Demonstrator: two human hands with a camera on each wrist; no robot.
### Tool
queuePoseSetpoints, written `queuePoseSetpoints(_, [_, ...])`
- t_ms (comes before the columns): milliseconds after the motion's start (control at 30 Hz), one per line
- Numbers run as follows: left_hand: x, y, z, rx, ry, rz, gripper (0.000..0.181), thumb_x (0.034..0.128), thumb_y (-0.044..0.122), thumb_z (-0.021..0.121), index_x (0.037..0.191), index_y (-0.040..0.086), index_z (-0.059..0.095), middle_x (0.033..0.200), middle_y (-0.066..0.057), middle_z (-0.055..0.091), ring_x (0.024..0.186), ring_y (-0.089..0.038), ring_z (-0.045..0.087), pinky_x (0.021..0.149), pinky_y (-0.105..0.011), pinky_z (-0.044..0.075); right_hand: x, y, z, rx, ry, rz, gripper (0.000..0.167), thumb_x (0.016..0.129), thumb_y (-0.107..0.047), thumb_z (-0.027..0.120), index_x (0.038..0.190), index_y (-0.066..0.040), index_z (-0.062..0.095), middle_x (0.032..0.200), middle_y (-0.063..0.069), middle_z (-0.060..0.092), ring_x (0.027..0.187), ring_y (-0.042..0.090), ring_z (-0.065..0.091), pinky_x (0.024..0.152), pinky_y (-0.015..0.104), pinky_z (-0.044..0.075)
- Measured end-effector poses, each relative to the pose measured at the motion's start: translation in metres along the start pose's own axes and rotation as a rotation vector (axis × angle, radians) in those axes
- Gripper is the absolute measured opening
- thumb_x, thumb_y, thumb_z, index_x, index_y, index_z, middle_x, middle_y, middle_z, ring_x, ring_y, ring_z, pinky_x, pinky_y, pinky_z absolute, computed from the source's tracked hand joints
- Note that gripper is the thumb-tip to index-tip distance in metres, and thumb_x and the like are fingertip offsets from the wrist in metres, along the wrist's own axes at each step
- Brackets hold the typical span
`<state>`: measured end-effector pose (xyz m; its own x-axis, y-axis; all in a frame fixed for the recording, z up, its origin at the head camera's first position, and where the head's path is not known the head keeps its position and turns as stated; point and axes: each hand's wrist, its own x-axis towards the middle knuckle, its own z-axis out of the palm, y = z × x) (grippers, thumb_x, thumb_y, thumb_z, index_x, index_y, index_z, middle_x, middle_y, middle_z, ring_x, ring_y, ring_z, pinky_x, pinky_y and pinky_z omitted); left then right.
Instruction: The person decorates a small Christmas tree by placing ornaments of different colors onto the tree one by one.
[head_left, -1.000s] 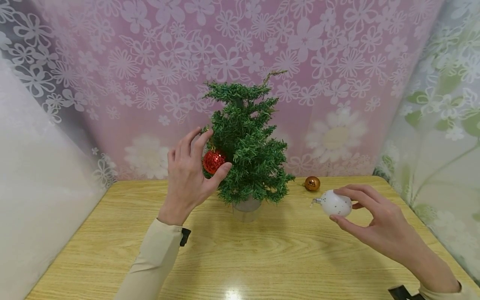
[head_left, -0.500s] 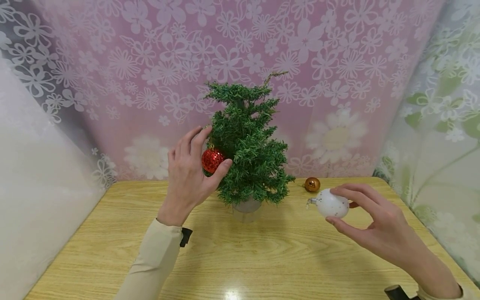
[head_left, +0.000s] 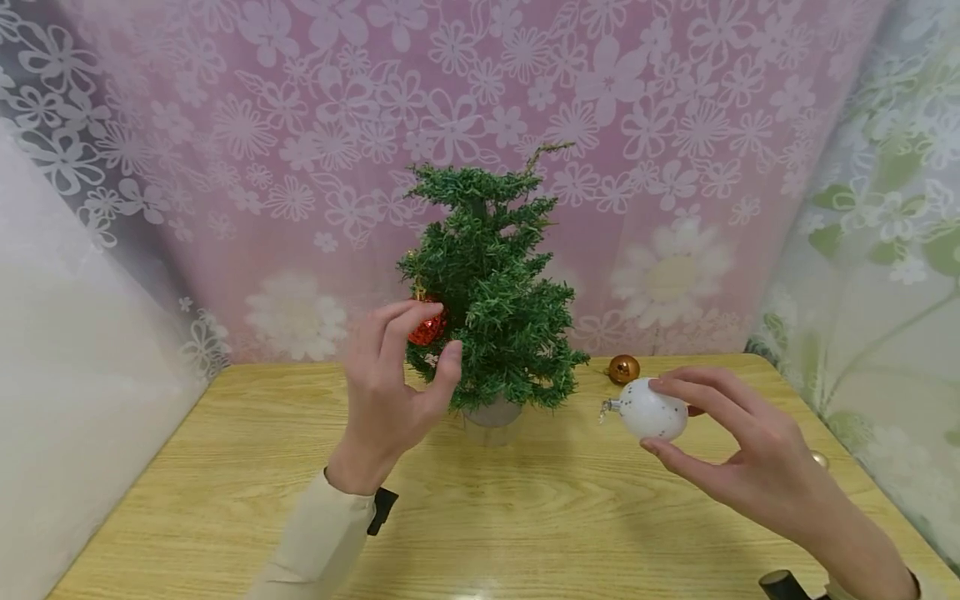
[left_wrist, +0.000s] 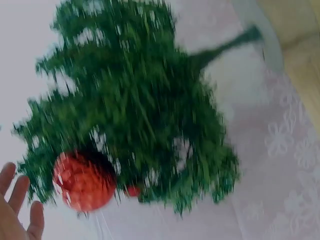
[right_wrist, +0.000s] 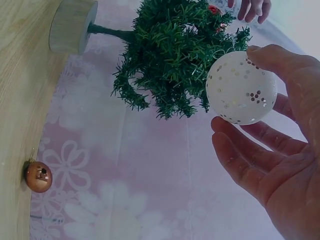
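Note:
A small green artificial Christmas tree (head_left: 498, 283) stands mid-table in a round pale base (head_left: 492, 425). From its left side hangs a shiny red bauble (head_left: 427, 332). My left hand (head_left: 390, 400) is just in front of that bauble, fingers bent loosely and thumb apart. In the left wrist view a gap shows between the hand (left_wrist: 17, 212) and the red bauble (left_wrist: 85, 182). To the right of the tree, my right hand (head_left: 757, 442) pinches a white bauble (head_left: 651, 412) with shiny dots between thumb and fingers. Its silver cap and hanging loop point toward the tree.
A copper-coloured bauble (head_left: 624, 369) lies on the wooden table (head_left: 517, 517) near its back edge. Another pale gold bauble (head_left: 821, 459) shows partly behind my right hand. A pink flowered curtain (head_left: 315, 183) hangs behind the table. A tiny red thing (left_wrist: 133, 190) shows among the branches.
My left hand has drawn down and back from the red bauble, which stays hanging on the tree. My right hand has moved slightly left with the white bauble.

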<state>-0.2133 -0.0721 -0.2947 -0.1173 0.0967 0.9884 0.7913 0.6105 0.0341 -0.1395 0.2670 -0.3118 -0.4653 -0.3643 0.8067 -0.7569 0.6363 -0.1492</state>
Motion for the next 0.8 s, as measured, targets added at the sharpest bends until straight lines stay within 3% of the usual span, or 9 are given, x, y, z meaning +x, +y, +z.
queuePoseSetpoints(100, [-0.005, 0.013, 0.002, -0.056, -0.004, 0.075, 0.028, 0.1004, 0.027, 0.059, 0.106, 0.002, 0.072, 0.102, -0.015, 0.069, 0.094, -0.031, 0.066, 0.081, -0.042, 0.049, 0.001, -0.003, 0.000, -0.006, 0.009, -0.003, 0.060, 0.094, -0.059, 0.062, 0.120, -0.006, 0.074, 0.113, 0.008, 0.069, 0.106, -0.007, 0.060, 0.083, 0.003, 0.047])
queuePoseSetpoints(233, [-0.014, 0.028, 0.003, -0.097, -0.075, 0.116, 0.026, 0.1024, 0.027, 0.056, 0.099, 0.007, 0.073, 0.102, -0.010, 0.070, 0.095, -0.027, 0.065, 0.082, -0.041, 0.048, 0.004, -0.007, 0.001, 0.010, 0.020, -0.029, 0.058, 0.095, -0.057, 0.063, 0.119, -0.005, 0.074, 0.112, 0.009, 0.070, 0.106, -0.005, 0.060, 0.084, 0.004, 0.048])
queuePoseSetpoints(400, [-0.027, 0.038, 0.004, -0.105, -0.211, 0.105, 0.025, 0.1029, 0.030, 0.056, 0.099, 0.013, 0.074, 0.104, -0.005, 0.071, 0.098, -0.023, 0.065, 0.083, -0.039, 0.048, 0.007, -0.013, 0.002, 0.049, 0.022, -0.067, 0.056, 0.095, -0.053, 0.065, 0.118, -0.003, 0.074, 0.111, 0.010, 0.069, 0.105, -0.002, 0.062, 0.085, 0.004, 0.049])
queuePoseSetpoints(667, [-0.036, 0.050, 0.010, -0.134, -0.375, 0.076, 0.021, 0.0995, 0.032, 0.060, 0.103, 0.016, 0.074, 0.104, 0.001, 0.071, 0.097, -0.016, 0.066, 0.083, -0.033, 0.050, 0.010, -0.020, 0.007, 0.077, 0.020, -0.102, 0.054, 0.095, -0.051, 0.065, 0.117, -0.002, 0.074, 0.111, 0.011, 0.069, 0.108, 0.001, 0.061, 0.089, 0.005, 0.049])
queuePoseSetpoints(800, [-0.038, 0.055, 0.013, -0.138, -0.422, 0.049, 0.025, 0.0989, 0.038, 0.061, 0.105, 0.018, 0.074, 0.105, 0.004, 0.072, 0.099, -0.014, 0.066, 0.083, -0.032, 0.048, 0.012, -0.023, 0.010, 0.108, 0.012, -0.124, 0.052, 0.096, -0.048, 0.066, 0.118, -0.001, 0.073, 0.112, 0.012, 0.068, 0.109, 0.001, 0.062, 0.091, 0.006, 0.049])
